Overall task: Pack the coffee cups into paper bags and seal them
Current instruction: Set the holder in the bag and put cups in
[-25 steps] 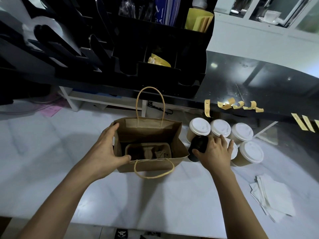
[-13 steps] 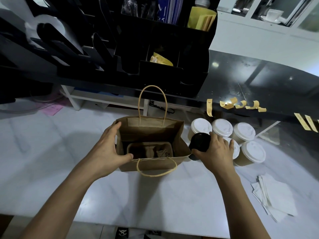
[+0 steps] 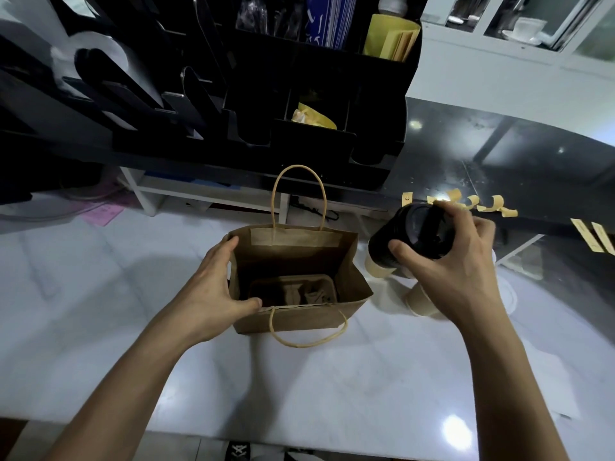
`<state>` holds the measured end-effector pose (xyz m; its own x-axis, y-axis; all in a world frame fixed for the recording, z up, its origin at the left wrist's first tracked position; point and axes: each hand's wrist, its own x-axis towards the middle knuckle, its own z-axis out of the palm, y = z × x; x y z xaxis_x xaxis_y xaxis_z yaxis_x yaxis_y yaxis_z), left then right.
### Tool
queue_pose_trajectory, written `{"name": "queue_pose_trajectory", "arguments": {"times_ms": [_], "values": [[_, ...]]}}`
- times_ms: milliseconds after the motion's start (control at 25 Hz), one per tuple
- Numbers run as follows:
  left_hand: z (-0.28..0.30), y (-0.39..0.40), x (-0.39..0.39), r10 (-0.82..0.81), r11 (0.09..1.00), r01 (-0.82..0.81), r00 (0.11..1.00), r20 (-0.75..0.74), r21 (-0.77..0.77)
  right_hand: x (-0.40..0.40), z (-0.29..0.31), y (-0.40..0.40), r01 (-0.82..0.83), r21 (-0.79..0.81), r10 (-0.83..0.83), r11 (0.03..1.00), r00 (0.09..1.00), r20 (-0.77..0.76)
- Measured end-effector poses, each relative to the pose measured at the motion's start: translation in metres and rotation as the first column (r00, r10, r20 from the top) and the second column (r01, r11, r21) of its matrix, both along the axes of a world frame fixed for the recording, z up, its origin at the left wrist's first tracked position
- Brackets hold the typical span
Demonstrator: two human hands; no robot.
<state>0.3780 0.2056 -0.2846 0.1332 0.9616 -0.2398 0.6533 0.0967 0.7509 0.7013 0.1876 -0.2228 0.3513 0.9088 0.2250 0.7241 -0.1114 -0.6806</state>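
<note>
Black-lidded cup [image 3: 412,236] gripped in your right hand [image 3: 456,257] hangs right of the open paper bag [image 3: 299,271]; your left hand [image 3: 213,294] grips its rim.

black organizer [image 3: 299,104], yellow envelopes [image 3: 392,38]

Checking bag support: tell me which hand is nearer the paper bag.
Left. The left hand holds the paper bag at its left rim; the right hand grips a black-lidded cup to the bag's right, apart from it.
</note>
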Motion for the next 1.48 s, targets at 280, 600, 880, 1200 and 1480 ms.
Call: {"name": "queue_pose_trajectory", "arguments": {"times_ms": [280, 600, 880, 1200, 1480], "values": [[-0.002, 0.004, -0.003, -0.031, 1.000, 0.031, 0.999, -0.008, -0.003, -0.025, 0.021, -0.009, -0.124, 0.181, 0.144, 0.976, 0.985, -0.100], [-0.006, 0.007, -0.008, -0.053, 0.998, 0.054, 0.998, 0.024, -0.026, -0.054, 0.011, 0.000, -0.529, 0.013, 0.527, 0.849, 0.843, -0.106], [-0.007, 0.004, -0.007, -0.060, 0.998, 0.060, 0.998, -0.003, -0.029, -0.076, -0.005, 0.028, -0.663, -0.345, 0.721, 0.665, 0.691, 0.061], [-0.010, 0.002, -0.007, -0.060, 0.998, 0.060, 0.998, -0.006, -0.027, -0.106, -0.031, 0.055, -0.687, -0.526, 0.835, 0.501, 0.544, 0.085], [-0.010, 0.002, -0.004, -0.061, 0.998, 0.061, 0.998, -0.009, -0.026, -0.124, -0.052, 0.073, -0.682, -0.554, 0.860, 0.477, 0.492, 0.134]]}}
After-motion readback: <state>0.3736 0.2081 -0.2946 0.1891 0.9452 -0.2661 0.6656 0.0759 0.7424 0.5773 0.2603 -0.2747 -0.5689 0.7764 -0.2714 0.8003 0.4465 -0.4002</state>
